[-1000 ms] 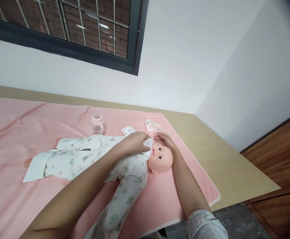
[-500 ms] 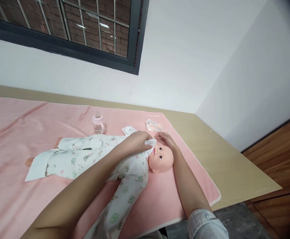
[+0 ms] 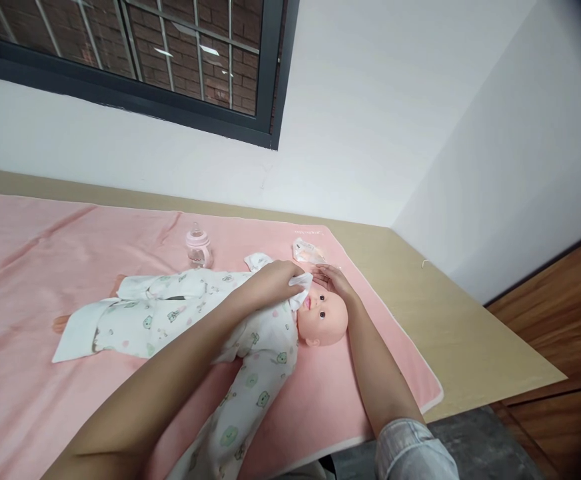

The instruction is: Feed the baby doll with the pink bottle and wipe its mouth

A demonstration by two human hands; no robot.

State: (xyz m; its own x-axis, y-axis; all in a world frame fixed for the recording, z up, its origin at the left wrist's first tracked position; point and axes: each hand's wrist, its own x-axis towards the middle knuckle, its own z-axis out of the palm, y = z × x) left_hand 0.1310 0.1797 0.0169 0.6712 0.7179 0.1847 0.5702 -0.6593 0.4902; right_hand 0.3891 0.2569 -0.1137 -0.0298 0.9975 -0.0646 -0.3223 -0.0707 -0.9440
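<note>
A bald baby doll (image 3: 331, 319) lies on its back, its head toward the right, dressed in a white outfit (image 3: 265, 333) with small animal prints. At the doll's chin and neck, my left hand (image 3: 278, 281) pinches a white cloth or tissue (image 3: 301, 285), whose lower edge hangs by the mouth. Along the far side of the doll's head rests my right hand (image 3: 334, 280), fingers stretched out and slightly curved, seemingly against the head. My left forearm crosses above the doll's body and hides part of it.
The doll lies on a pink blanket (image 3: 140, 243) spread over a wooden tabletop (image 3: 395, 267). A pink-topped baby bottle (image 3: 198, 247) stands beyond the doll's body. Past my right hand is a small clear packet (image 3: 308, 251). A white wall and barred window border the far side.
My left hand has shifted very slightly left with the white cloth, so its edge sits a little farther from the doll's mouth. My right hand stays by the head.
</note>
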